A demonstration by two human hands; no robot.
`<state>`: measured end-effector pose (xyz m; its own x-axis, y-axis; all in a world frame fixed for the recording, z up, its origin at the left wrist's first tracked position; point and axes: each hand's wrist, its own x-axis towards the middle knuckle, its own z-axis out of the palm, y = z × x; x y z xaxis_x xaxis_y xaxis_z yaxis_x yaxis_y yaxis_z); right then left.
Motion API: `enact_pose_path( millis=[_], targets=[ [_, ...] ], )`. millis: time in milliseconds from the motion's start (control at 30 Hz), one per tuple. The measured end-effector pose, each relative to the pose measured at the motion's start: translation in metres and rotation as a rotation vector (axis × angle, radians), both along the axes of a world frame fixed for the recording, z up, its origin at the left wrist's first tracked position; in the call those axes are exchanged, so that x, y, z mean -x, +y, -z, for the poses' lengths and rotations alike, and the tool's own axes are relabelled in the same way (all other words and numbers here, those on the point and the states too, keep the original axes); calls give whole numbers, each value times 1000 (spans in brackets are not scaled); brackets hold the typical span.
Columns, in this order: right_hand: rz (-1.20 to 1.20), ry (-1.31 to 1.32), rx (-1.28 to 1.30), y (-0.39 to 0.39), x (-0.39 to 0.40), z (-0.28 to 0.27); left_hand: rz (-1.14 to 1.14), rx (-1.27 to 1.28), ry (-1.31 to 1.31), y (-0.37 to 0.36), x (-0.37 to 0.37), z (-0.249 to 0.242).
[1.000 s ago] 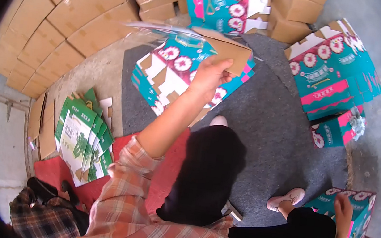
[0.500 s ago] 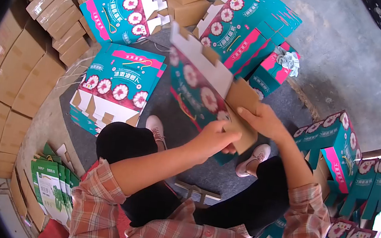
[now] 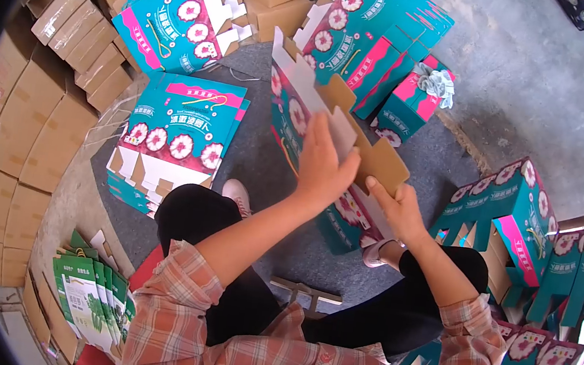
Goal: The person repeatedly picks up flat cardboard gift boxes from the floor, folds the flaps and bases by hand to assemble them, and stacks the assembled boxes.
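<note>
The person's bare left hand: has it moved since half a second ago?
Yes, forward, away from the body: the left hand, judged against the flat teal cardboard stack by the left knee.

The left forearm [image 3: 256, 233] slants forward and inward, the left grip [image 3: 325, 163] flattened, fingers [image 3: 319, 133] extended ahead, thumb [image 3: 349, 163] standing apart. The right forearm [image 3: 437, 261] angles inward too, the right grip [image 3: 398, 208] bent closed. Sleeves [image 3: 182, 278] are rolled near the elbows, knees [image 3: 194, 208] spread wide
</note>
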<state>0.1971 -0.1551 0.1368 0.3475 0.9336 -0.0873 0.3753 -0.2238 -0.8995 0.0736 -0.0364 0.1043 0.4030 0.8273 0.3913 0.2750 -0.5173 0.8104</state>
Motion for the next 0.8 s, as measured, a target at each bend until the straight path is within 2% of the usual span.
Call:
enact_pose_path(
  millis=[67,200,333,400,533,633,800],
  targets=[
    [-24,-152,38,1,-2,-5,-68,-92,19,2,-1,3],
    [94,24,-129,8,-21,28,-64,-95,20,2,6,1],
    [300,81,-131,17,-51,38,111,-44,36,-11,31,-18],
    [376,264,-213,22,-60,50,364,-104,259,-19,47,-25],
    [419,107,-170,25,-60,75,452,-108,390,-34,63,-15],
    [360,58,-154,17,-50,83,473,-261,585,-36,60,-1],
    [345,17,-167,-1,-52,90,547,-322,632,-46,54,5]
  ],
)
